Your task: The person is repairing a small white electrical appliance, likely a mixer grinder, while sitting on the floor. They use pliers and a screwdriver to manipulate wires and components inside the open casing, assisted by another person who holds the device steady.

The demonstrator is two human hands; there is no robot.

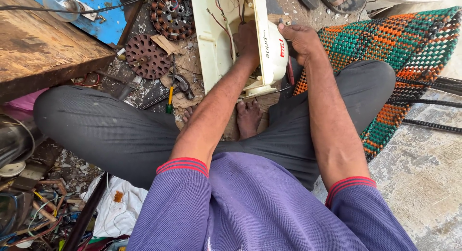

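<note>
Seated cross-legged on the ground, bare feet (245,117) just below a cream plastic appliance housing (240,37) stood between the knees. Left hand (247,39) reaching inside the open housing among thin red and white wires (226,13); fingers hidden by the casing wall, so grip cannot be told. Right hand (302,39) wrapped over the rounded outer end of the housing, fingers curled and pressing on the smooth shell. Left of the housing: two round rust-brown metal rotor discs (147,56) with radial slots, a hammer (184,85) with dark head, a yellow-and-green handled screwdriver (170,98), torn cardboard scraps and metal shavings littering the dirt. Worn wooden bench (38,44) at far left, grain rough and stained; blue board behind it. Woven mat (409,44) of orange, green and black beads at right, over rough concrete. Tangle of wires and junk at lower left.
</note>
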